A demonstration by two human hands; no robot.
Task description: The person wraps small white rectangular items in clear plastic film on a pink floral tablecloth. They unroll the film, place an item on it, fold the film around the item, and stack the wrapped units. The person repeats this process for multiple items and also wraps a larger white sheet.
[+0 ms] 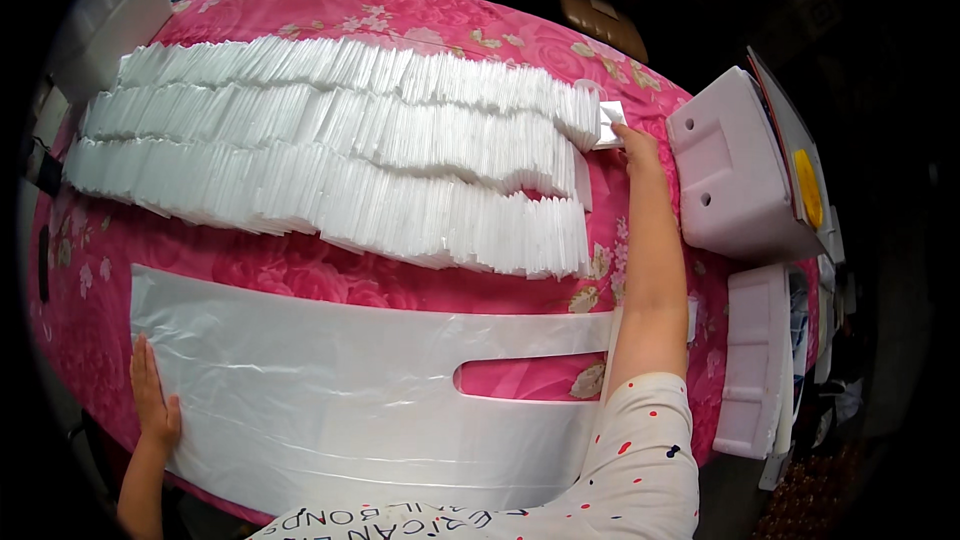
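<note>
A large white plastic carrier bag (330, 400) lies flat in front of me, its handle end with a long cut-out pointing right. My left hand (152, 405) rests on the bag's left edge, fingers stretched out. Beyond the bag stand three long rows of thin white packets (330, 185), packed upright on edge. My right arm reaches across to the rows' far right end. There my right hand (636, 143) grips a small white folded packet (609, 123) at its near right corner; some of the fingers are hidden.
A pink flowered cloth (440, 20) covers the table. White foam boxes stand at the right: a large one (725, 160) and a lower one (750, 360). Another white box (110, 30) is at the far left. A brown chair (600, 25) stands behind the table.
</note>
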